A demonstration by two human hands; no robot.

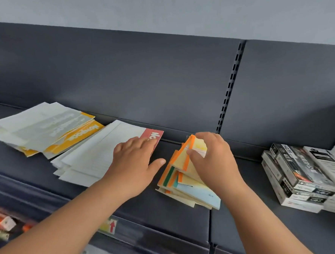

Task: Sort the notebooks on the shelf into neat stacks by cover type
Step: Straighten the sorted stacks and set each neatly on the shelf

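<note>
On the dark shelf (186, 213) lie three groups of notebooks. A loose pile with yellow covers (46, 129) sits at the far left. A red-covered stack (98, 155) lies in the middle, and my left hand (134, 163) rests flat on its right end with the fingers straight. To the right is a small heap of pastel notebooks with orange and green spines (182, 184). My right hand (213, 157) pinches the top orange-edged notebook (193, 147) of that heap and holds it tilted up off the others.
A stack of black-and-white boxed items (301, 176) stands at the right end of the shelf. The slotted upright (230, 84) divides the dark back panel. A price strip with a red arrow label (111, 226) runs along the front edge, and a lower shelf holds small goods.
</note>
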